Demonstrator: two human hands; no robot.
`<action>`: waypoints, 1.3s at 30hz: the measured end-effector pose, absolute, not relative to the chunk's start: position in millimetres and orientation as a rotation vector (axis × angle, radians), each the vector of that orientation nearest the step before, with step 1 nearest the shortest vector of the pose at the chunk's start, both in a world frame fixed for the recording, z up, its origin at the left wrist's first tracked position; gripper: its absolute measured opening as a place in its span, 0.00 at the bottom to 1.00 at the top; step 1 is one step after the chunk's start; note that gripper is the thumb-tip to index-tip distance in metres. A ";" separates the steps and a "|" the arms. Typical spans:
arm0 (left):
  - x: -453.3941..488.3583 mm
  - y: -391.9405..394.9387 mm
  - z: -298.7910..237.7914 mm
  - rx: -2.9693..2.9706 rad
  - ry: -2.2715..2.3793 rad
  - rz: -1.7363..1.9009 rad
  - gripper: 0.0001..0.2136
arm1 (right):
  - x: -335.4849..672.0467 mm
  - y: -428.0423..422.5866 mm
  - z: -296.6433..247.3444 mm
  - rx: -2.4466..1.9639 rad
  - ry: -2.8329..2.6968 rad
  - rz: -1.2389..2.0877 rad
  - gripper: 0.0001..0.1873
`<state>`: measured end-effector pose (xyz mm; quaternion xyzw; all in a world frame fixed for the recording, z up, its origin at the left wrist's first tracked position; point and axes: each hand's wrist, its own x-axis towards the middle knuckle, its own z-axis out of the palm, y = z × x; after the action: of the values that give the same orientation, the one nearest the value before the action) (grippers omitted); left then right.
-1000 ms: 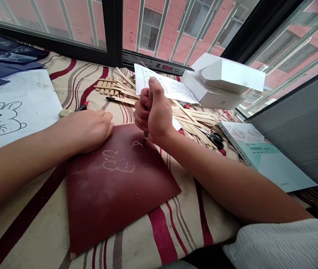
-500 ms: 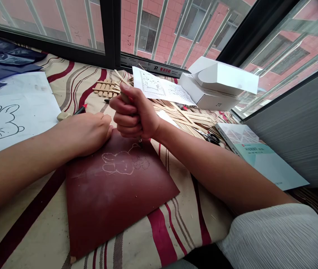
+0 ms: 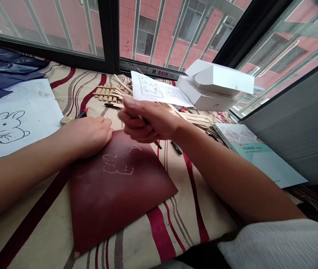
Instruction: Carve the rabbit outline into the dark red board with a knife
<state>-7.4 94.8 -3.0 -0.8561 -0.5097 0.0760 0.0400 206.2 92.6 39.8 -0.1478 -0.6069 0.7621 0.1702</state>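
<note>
A reddish-brown board (image 3: 114, 209) lies on the striped cloth, with a pale rabbit outline (image 3: 118, 164) scratched into its upper part. My left hand (image 3: 93, 134) presses on the board's upper left edge, fingers bent and together, their tips partly hidden. Above the upper right edge, my right hand (image 3: 144, 121) is closed in a fist around a slim carving tool (image 3: 158, 144). Only the tool's dark tip shows below the fist, apart from the scratched lines. Motion blurs this hand slightly.
Left lies a paper with a rabbit drawing (image 3: 6, 129); beside it are an eraser (image 3: 66, 120) and a red-tipped pen (image 3: 82, 113). Behind are a black pen (image 3: 113, 105), wooden strips (image 3: 195, 118), a printed sheet (image 3: 159, 91) and a white box (image 3: 217, 89). A book (image 3: 256, 153) lies right.
My right hand has lifted off the board with the carving tool and tilted, its tip shifting right, away from the outline. My left hand stays on the board. The view has shifted slightly.
</note>
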 end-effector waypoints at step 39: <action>-3.1 79.8 12.8 -2.426 -1.650 0.433 0.24 | 275.7 57.1 65.6 -0.948 -2.680 1.199 0.13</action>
<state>-3.1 79.8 12.8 -0.8148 -0.5543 0.1453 0.0877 275.7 57.1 65.6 -0.3071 -0.8682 0.3887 0.0283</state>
